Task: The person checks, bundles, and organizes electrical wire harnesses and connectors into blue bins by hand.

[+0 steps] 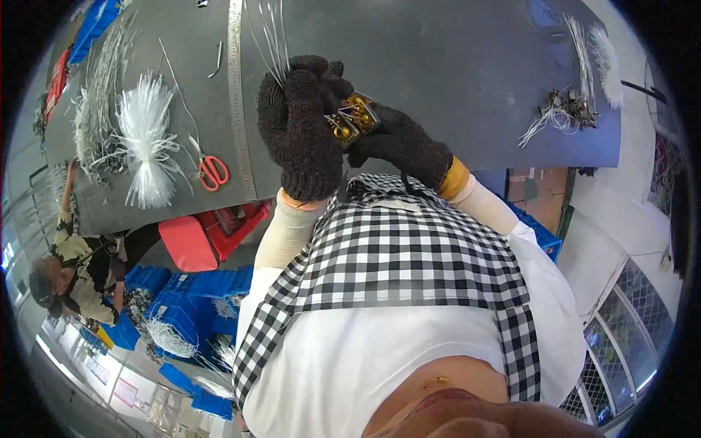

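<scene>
Both my hands wear dark knitted gloves and meet above the grey table's near part. My left hand (305,120) is closed, with a bundle of thin pale wires (277,47) rising from its far side. My right hand (401,142) is closed round a cluster of small silver metal parts with brass-coloured round pieces (354,117). The cluster sits between the two hands, against the left glove's fingers. How the wires and the metal parts join is hidden by the gloves.
A metal ruler strip (236,102) crosses the table left of my hands. Beyond it lie red-handled scissors (212,171), a white strand bundle (146,139) and grey wires (108,95). Wired metal parts (569,109) lie far right. Blue bins (179,314), a red stool (188,243) and another person (73,277) are lower left.
</scene>
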Tool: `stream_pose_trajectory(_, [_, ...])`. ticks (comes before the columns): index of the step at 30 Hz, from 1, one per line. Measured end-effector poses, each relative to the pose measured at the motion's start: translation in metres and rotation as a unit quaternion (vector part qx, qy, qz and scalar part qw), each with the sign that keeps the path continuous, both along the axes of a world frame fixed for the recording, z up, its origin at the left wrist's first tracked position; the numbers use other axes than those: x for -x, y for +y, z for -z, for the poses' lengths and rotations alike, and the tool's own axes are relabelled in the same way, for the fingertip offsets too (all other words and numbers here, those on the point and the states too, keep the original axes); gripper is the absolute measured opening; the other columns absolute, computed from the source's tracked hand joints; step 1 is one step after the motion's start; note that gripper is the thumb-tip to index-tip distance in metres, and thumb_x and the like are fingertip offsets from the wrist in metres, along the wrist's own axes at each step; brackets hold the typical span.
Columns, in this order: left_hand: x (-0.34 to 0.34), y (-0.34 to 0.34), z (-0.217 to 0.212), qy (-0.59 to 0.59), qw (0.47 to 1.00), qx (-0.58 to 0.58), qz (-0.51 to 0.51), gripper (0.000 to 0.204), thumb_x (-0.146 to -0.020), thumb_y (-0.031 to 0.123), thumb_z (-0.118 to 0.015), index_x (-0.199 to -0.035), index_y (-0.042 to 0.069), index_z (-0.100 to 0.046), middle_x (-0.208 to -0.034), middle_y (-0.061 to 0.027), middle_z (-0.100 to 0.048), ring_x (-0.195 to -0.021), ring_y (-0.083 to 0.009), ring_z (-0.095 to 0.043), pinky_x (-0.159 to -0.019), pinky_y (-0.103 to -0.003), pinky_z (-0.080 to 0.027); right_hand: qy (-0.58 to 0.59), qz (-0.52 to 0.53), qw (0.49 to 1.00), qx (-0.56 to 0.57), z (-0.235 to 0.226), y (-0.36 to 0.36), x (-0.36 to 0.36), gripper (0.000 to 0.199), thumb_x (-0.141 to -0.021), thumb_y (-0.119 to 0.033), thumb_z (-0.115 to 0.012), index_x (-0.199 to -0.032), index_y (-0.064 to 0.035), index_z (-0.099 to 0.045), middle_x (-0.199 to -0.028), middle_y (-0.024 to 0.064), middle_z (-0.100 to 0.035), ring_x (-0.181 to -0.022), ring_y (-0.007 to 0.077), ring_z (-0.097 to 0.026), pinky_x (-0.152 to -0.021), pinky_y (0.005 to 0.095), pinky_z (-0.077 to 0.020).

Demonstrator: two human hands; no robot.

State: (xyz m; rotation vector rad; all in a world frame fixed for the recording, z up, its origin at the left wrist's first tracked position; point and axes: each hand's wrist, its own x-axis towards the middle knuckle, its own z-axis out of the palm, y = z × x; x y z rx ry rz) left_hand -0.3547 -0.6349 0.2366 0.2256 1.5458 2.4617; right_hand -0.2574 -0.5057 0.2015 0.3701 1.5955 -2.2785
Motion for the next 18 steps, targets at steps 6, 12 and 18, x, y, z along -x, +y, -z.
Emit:
stream_pose_trajectory(6, [-0.005, -0.01, -0.012, -0.003, 0.999, 0.043, 0.018, 0.025, -0.106, 0.019, -0.055, -0.111, -0.003, -0.065, -0.092, -0.0134, -0.071, -0.084, -0.0229, -0.07, -0.087, -0.041, -0.057, 0.005, 0.014, 1.0, 0.018, 0.005, -0.014, 0.003, 0.055, -0.093, -0.009, -0.072, -0.144, -0.0039, -0.05, -0.127, 0.0117, -0.065, -0.111, 0.0211, -0.066, -0.093, 0.0376, -0.0579])
stream_pose_trajectory(12, [-0.003, -0.013, -0.02, 0.038, 0.996, 0.079, 0.032, 0.018, -0.102, 0.016, -0.063, -0.112, 0.003, -0.07, -0.092, -0.009, -0.073, -0.081, -0.0161, -0.071, -0.069, -0.029, -0.056, 0.006, 0.021, 0.998, 0.065, 0.012, -0.025, 0.003, 0.056, -0.094, -0.011, -0.072, -0.144, -0.0037, -0.049, -0.125, 0.0133, -0.066, -0.109, 0.0207, -0.067, -0.093, 0.0381, -0.0577])
stream_pose_trajectory(18, [0.009, -0.022, -0.009, -0.055, 0.996, 0.053, 0.052, 0.016, -0.1, 0.017, -0.067, -0.107, 0.003, -0.07, -0.085, -0.0056, -0.071, -0.076, -0.0146, -0.069, -0.066, -0.028, -0.054, 0.11, -0.018, 0.93, -0.351, 0.005, 0.022, 0.013, 0.068, -0.091, -0.017, -0.076, -0.15, -0.0044, -0.045, -0.132, 0.0116, -0.064, -0.117, 0.0211, -0.062, -0.102, 0.0365, -0.0515])
